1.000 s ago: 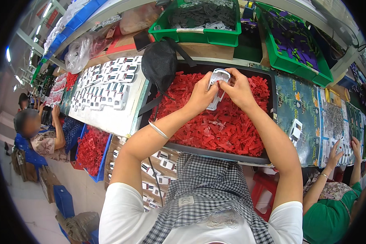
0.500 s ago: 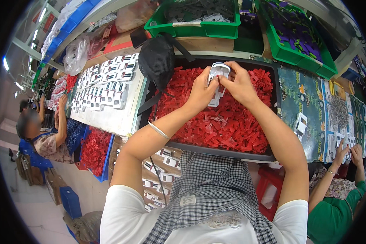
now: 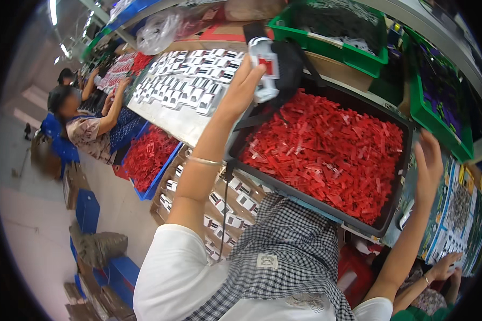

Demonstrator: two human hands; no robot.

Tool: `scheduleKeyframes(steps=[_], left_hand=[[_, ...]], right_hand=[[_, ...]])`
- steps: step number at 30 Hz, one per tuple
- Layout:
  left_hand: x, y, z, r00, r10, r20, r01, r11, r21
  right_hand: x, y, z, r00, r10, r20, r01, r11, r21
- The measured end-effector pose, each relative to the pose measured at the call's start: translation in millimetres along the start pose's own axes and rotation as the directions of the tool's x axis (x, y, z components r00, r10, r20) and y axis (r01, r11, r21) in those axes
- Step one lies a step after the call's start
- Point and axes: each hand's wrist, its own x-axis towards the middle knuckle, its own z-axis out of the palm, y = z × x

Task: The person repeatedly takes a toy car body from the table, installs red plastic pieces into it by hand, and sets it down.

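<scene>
My left hand [image 3: 243, 85] is raised past the left end of the black tray [image 3: 393, 211], gripping a white toy car shell [image 3: 268, 88]. A red plastic piece [image 3: 267, 66] shows in the middle of this shell. Small red plastic pieces [image 3: 326, 150] fill the tray. My right hand [image 3: 428, 163] is beyond the tray's right edge with its fingers apart, and nothing shows in it. Another white shell [image 3: 406, 216] lies on the table below it, partly hidden by my right forearm.
Rows of white car shells [image 3: 198, 80] stand on the white board at left. A black mesh bag [image 3: 288, 69] hangs by the tray. Green bins [image 3: 326, 44] line the back. A blue crate [image 3: 151, 188] of red pieces is at lower left. Co-workers sit at both sides.
My hands have parted: the left has carried the white toy car shell left, and the right has moved off to the right, fingers spread. The view has turned leftward.
</scene>
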Motion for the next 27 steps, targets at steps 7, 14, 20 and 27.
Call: scheduleKeyframes(steps=[7, 14, 20, 27], left_hand=[[-41.1, -133.6, -103.4, 0.995, 0.079, -0.054, 0.034, 0.238, 0.971], [-43.8, -168.9, -113.9, 0.987, -0.006, -0.158, 0.157, 0.112, 0.981], [-25.8, -198.8, -158.8, 0.958, -0.016, -0.287, 0.287, 0.050, 0.957], [5.8, -128.2, -134.9, 0.936, 0.352, -0.023, -0.041, 0.173, 0.984]], right_hand=[[-139.6, 89.5, -108.0, 0.994, 0.108, -0.016, -0.084, 0.660, -0.747], [-165.2, 93.4, -83.2, 0.999, 0.005, -0.038, -0.034, 0.572, -0.820], [-156.2, 69.0, -110.7, 0.844, 0.248, -0.476, -0.326, 0.941, -0.088], [-131.1, 7.5, -84.2, 0.877, 0.400, -0.266, -0.275, 0.872, 0.405]])
